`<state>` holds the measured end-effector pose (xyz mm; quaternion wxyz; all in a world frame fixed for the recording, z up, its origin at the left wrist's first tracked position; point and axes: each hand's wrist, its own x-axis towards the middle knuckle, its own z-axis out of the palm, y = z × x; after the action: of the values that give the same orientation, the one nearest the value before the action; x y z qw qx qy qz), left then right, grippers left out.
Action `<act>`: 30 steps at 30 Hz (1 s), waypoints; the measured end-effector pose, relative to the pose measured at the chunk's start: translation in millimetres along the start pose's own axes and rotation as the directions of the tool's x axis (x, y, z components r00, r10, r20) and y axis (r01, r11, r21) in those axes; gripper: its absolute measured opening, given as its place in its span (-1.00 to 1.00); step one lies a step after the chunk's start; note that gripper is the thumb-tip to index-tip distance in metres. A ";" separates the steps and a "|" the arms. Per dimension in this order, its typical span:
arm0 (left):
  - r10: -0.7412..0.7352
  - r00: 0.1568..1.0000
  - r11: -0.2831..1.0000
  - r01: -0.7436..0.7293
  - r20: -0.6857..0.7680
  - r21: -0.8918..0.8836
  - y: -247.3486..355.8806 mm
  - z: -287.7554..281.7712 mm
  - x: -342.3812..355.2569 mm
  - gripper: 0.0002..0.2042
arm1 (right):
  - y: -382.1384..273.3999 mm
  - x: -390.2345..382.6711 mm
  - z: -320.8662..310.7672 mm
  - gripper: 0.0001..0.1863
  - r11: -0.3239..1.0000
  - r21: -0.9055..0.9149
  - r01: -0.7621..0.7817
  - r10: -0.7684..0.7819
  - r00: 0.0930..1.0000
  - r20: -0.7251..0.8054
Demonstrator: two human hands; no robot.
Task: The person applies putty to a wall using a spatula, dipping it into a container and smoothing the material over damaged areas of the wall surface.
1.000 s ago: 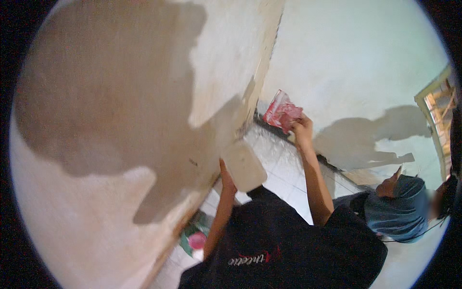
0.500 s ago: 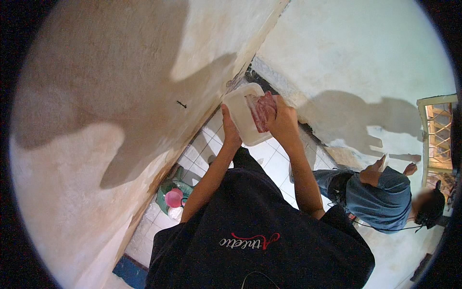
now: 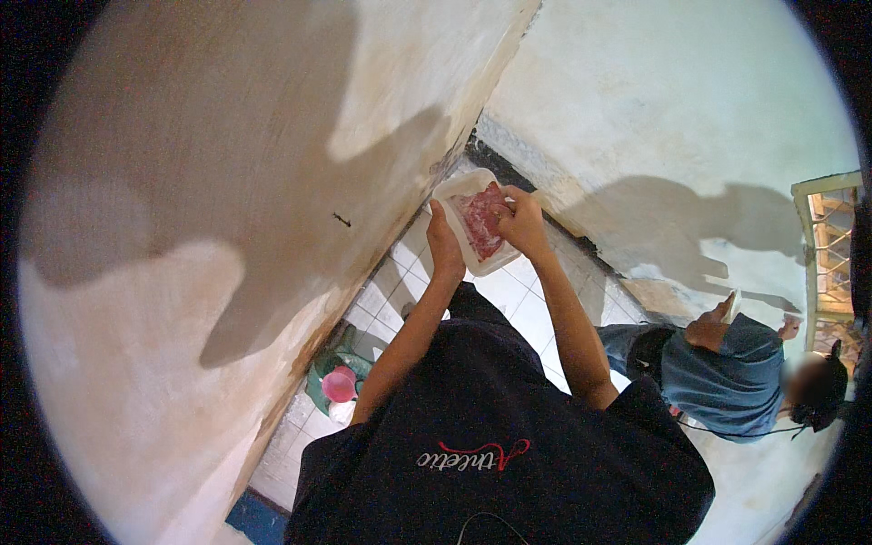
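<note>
A white rectangular plastic container [image 3: 455,187] is gripped along its left side by my left hand [image 3: 444,234]. My right hand [image 3: 519,220] pinches a crumpled red piece [image 3: 477,218] with white smears, which is down inside the container. I cannot make out what this piece is made of. The container is over the tiled floor, close to the corner where two walls meet.
A stained wall [image 3: 145,345] rises on the left, a pale wall [image 3: 627,82] on the right, with a grilled window [image 3: 831,236]. A co-worker in blue [image 3: 718,372] is at the right. A pink bowl [image 3: 338,384] and green item [image 3: 320,381] lie on the tiled floor [image 3: 418,263].
One second ago my right hand held the red piece up near the right wall. It has since come down into the container, and my two hands are now close together.
</note>
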<state>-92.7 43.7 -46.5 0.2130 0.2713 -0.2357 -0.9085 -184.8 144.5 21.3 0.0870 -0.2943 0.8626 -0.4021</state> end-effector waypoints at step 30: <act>0.001 0.998 0.976 0.012 0.059 -0.218 -8.1 -11.7 135.1 -0.26 | 116.0 232.0 -42.1 -0.83 0.252 0.891 -0.377 0.329 0.899 0.288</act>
<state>-190.8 -23.0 -112.6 0.2321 0.2200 -0.1402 -0.9370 -440.2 95.9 -17.1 0.3445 0.0009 0.5173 -0.7834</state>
